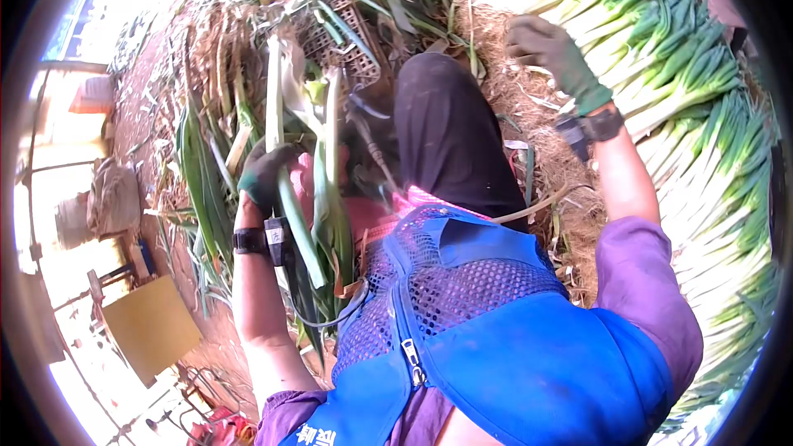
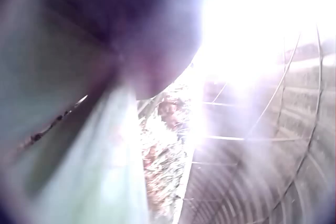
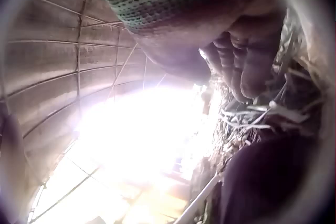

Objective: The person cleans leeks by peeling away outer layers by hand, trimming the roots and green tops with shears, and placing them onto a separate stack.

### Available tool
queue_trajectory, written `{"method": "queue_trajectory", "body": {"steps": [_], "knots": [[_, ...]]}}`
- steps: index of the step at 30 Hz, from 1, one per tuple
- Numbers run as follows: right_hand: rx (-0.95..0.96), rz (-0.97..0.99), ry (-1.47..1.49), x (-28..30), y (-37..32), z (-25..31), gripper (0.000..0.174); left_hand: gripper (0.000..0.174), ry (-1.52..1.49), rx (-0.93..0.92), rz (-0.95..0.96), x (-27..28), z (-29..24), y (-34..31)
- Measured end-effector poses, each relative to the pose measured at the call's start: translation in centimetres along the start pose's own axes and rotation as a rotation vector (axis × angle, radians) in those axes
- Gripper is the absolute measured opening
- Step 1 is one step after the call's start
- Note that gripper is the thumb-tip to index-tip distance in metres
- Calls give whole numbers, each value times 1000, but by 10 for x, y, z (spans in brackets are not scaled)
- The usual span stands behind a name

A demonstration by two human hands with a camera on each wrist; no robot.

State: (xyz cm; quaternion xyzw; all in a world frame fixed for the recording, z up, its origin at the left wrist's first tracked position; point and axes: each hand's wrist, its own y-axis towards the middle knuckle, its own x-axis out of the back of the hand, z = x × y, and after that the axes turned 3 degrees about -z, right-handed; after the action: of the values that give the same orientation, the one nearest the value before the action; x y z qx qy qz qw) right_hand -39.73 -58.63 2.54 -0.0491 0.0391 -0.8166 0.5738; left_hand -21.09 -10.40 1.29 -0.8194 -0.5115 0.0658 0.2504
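Note:
In the head view the left hand (image 1: 268,175), in a dark glove, grips long leek-like stalks (image 1: 275,97) with white shafts and green leaves that hang beside the blue vest. The left wrist view has a blurred dark glove at the top and a pale stalk (image 2: 107,166) close to the lens. The right hand (image 1: 552,56), also gloved, is over a strip of brown roots (image 1: 496,45), right of the raised knee. Its fingers (image 3: 236,69) are loosely bent in the right wrist view, with nothing seen in them.
Trimmed green and white stalks (image 1: 661,91) lie in a long row along the right side. Loose leaves and stalks are heaped at the upper left around a plastic crate (image 1: 351,54). A yellow board (image 1: 151,326) stands at the lower left.

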Motion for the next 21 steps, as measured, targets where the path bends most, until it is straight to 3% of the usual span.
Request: {"method": "queue_trajectory", "body": {"steps": [1, 3, 7, 10, 13, 14, 15, 16, 17, 19, 21], "knots": [[-79, 77, 21, -43, 3, 16, 26, 28, -92, -39, 14, 0, -12, -13], [13, 447, 206, -113, 12, 3, 29, 26, 5, -226, -32, 9, -23, -27], [-316, 728, 176, -251, 19, -64, 22, 25, 42, -99, -117, 34, -7, -41], [-604, 690, 292, -330, 28, -128, 21, 23, 49, -11, -33, 36, 11, -51], [-759, 445, 584, -383, 51, -193, 23, 24, 39, 111, -31, 37, 30, -54], [-770, 360, 709, -399, 62, -220, 24, 25, 192, 17, -35, 39, 35, -60], [-687, 286, 620, -380, 49, -181, 25, 26, 345, -78, -35, 38, 40, -67], [-716, 296, 669, -370, 46, -165, 26, 27, 115, 38, -67, 29, 29, -73], [-666, 270, 672, -363, 46, -146, 26, 32, 51, 6, -12, 26, 24, -80], [-569, 212, 674, -346, 44, -104, 28, 40, 46, -37, 50, 28, 20, -89], [-352, 272, 557, -330, 41, -54, 29, 43, 46, -88, 89, 13, 1, -103]]}}
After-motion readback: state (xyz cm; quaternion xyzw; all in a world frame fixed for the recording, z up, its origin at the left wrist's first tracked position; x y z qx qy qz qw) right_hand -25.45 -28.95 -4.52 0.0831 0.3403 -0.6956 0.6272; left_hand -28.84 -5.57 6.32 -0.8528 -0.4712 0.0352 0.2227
